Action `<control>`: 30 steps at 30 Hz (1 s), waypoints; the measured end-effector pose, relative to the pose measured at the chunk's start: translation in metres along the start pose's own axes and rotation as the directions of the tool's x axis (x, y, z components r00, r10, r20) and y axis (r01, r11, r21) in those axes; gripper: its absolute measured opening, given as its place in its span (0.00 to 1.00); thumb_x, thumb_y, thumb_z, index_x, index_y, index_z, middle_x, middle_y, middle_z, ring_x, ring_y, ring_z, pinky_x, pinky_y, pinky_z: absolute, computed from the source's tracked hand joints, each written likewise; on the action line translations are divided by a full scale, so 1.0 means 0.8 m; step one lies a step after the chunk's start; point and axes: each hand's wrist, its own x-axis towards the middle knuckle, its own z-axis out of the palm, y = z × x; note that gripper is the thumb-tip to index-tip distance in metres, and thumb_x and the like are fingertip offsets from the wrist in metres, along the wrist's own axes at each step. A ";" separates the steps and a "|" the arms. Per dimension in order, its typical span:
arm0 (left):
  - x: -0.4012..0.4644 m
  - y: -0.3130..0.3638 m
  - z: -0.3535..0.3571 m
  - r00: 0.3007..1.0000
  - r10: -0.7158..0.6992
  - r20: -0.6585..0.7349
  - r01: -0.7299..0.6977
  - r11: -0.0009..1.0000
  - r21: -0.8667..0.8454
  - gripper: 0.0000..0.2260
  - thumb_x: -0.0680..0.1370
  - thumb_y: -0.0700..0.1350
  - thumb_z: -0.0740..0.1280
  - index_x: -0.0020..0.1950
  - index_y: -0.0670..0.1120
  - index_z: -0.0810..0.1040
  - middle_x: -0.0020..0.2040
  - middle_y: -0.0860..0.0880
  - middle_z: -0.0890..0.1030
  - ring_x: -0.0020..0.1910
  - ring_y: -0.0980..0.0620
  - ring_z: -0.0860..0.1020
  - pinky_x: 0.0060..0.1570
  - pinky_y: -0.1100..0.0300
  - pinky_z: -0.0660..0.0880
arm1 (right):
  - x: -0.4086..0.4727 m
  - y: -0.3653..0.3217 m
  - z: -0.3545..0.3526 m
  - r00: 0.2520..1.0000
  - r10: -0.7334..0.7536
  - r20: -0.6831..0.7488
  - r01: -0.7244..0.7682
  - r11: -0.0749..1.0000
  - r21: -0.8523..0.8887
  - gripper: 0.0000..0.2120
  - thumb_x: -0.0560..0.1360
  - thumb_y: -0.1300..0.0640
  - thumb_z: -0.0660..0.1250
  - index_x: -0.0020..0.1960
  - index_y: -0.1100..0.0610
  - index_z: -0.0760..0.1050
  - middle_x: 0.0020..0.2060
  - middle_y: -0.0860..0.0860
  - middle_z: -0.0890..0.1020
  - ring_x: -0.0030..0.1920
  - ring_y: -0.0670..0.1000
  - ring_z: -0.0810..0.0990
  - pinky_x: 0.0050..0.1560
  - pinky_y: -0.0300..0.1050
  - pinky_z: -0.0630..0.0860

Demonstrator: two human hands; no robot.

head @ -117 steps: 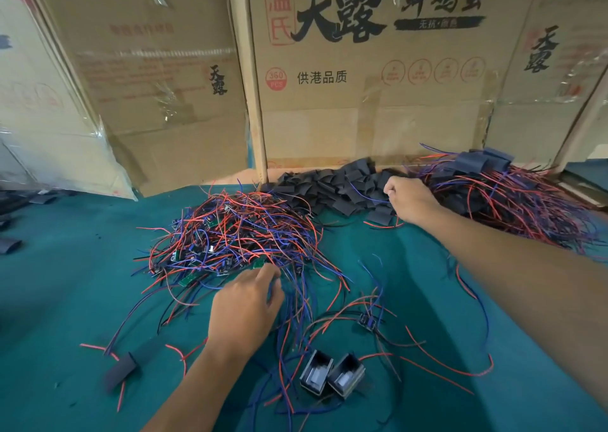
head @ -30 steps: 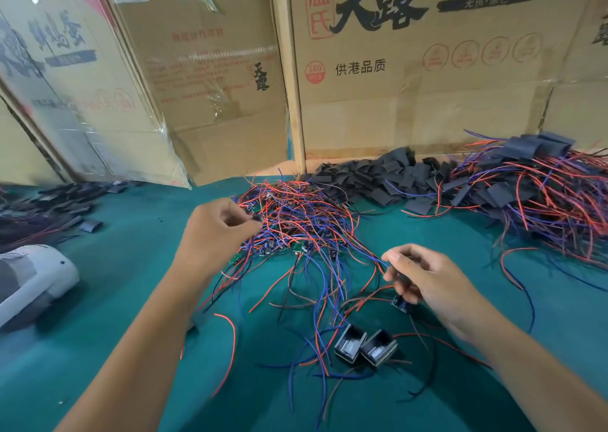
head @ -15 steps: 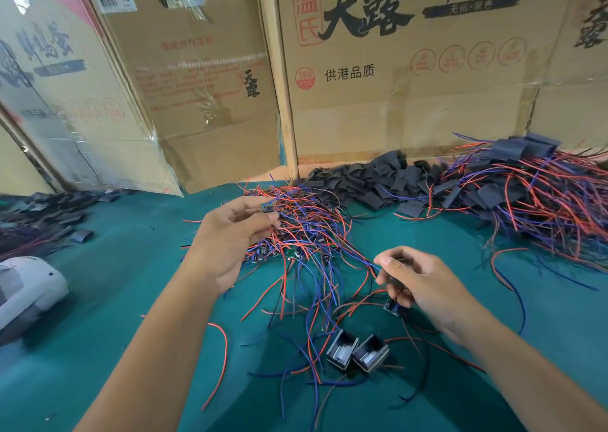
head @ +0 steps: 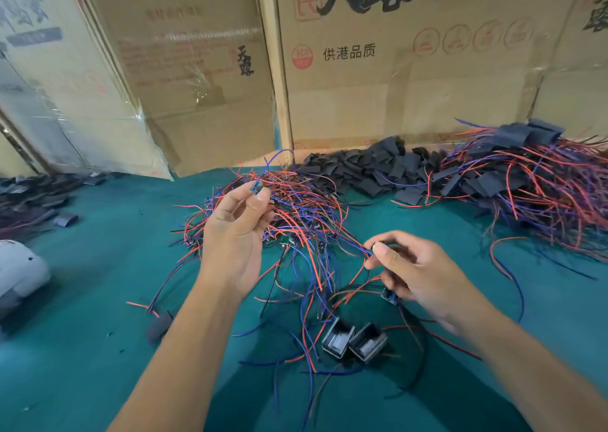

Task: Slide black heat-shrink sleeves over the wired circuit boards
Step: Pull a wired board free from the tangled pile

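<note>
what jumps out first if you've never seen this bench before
A tangle of red and blue wires sprawls mid-table on the green cloth. The left hand pinches a small board above it; the right hand pinches wire ends. A heap of black sleeves lies behind, against cardboard boxes.

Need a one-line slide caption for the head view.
Left hand lifts a wired circuit board from the wire tangle; right hand pinches a sleeve.
</note>
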 end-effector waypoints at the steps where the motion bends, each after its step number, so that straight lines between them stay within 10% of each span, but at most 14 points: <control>1: 0.000 0.001 0.000 1.000 0.019 -0.010 -0.019 1.000 -0.002 0.08 0.71 0.39 0.70 0.49 0.46 0.78 0.46 0.47 0.80 0.39 0.56 0.78 0.46 0.64 0.77 | 0.000 0.000 0.003 1.000 0.019 0.025 -0.021 0.998 0.065 0.17 0.75 0.49 0.65 0.54 0.62 0.77 0.41 0.55 0.84 0.29 0.47 0.72 0.24 0.34 0.63; 11: -0.004 0.012 0.004 0.991 0.114 -0.067 -0.123 0.983 -0.137 0.09 0.79 0.32 0.65 0.45 0.46 0.78 0.36 0.51 0.80 0.35 0.58 0.76 0.43 0.64 0.73 | -0.018 0.012 0.045 0.809 0.299 0.507 -0.512 0.782 0.355 0.21 0.72 0.46 0.67 0.51 0.62 0.84 0.50 0.61 0.84 0.41 0.48 0.84 0.38 0.33 0.79; 30: -0.020 0.003 0.020 1.000 0.031 -0.002 -0.031 0.985 -0.170 0.05 0.76 0.37 0.68 0.47 0.46 0.78 0.40 0.51 0.81 0.35 0.59 0.77 0.46 0.65 0.75 | -0.026 0.000 0.052 0.776 0.196 0.600 -0.537 0.703 0.466 0.26 0.65 0.44 0.77 0.56 0.61 0.83 0.54 0.59 0.84 0.50 0.50 0.85 0.40 0.34 0.81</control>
